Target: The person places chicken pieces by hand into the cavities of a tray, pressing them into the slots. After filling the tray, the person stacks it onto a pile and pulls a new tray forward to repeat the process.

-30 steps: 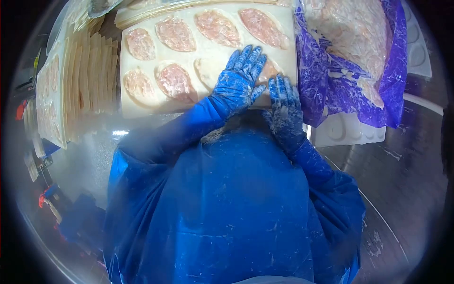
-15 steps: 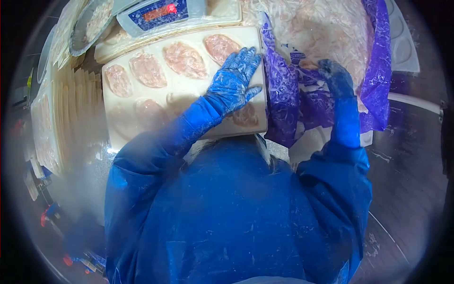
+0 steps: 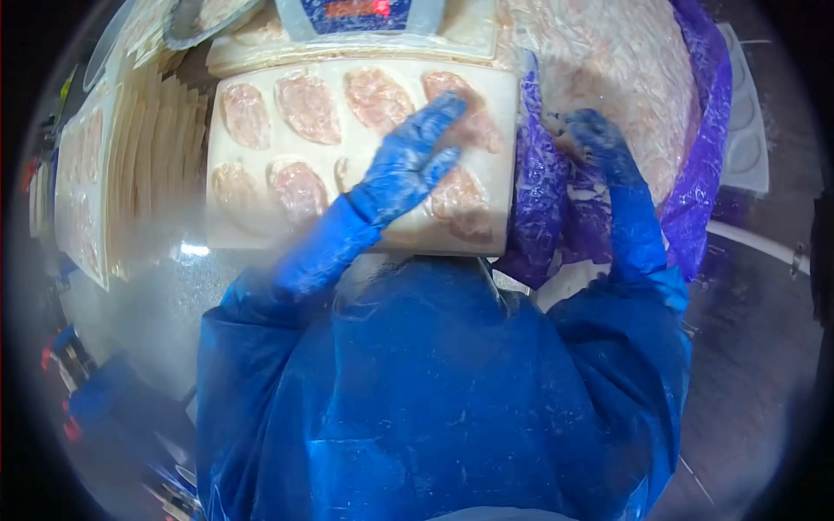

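Left fingers moved inward over tray — thumb apart | right fingers curled at meat — pinch unclear

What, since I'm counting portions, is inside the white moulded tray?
The white moulded tray shows pale pink raw meat in seven hollows. The left gloved hand and sleeve cover most of the near row's third hollow from the left, hiding any contents.

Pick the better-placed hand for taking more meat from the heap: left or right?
Right, likely: right hand is at the meat heap; left hand is over the white tray.
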`<state>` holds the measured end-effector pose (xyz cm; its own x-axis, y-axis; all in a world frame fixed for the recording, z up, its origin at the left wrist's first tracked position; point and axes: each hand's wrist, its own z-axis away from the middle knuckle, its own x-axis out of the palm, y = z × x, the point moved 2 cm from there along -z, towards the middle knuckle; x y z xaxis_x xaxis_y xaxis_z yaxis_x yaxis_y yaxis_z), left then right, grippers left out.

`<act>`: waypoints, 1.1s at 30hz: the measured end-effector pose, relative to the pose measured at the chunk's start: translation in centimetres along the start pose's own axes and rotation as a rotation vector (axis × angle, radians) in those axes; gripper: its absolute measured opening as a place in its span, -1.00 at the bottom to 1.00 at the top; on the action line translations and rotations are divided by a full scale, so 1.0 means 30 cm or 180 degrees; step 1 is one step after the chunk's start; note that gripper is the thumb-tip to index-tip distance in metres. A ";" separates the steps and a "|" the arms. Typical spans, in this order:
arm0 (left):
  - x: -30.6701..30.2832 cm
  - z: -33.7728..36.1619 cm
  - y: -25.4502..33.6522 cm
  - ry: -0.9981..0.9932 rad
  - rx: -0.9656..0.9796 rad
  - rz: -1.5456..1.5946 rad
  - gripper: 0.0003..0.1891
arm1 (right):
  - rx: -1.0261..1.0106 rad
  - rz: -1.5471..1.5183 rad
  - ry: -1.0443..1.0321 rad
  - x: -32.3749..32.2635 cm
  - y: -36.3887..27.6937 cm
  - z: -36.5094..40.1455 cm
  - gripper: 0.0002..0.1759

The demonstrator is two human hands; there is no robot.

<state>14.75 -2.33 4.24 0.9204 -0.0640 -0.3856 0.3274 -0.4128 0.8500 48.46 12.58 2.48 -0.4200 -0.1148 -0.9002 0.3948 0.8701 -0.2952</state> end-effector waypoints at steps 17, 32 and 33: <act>-0.310 0.239 0.114 0.0946 -0.1068 0.2030 -0.60 | 0.3380 -0.4397 0.2226 0.000 -0.776 -0.561 -0.65; -0.664 0.652 0.053 0.1123 -0.1670 0.0395 -0.64 | 0.0864 -0.3372 0.0323 0.494 -1.196 -0.689 -0.67; -0.714 0.710 -0.023 0.0604 -0.1395 -0.1316 -0.62 | 0.0578 -0.3199 -0.0106 0.532 -1.215 -0.700 -0.68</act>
<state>-9.74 -20.02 4.28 0.7078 0.2001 -0.6775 0.6843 0.0442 0.7279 10.21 -10.89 5.60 -0.6035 -0.7673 -0.2169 -0.0086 0.2783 -0.9605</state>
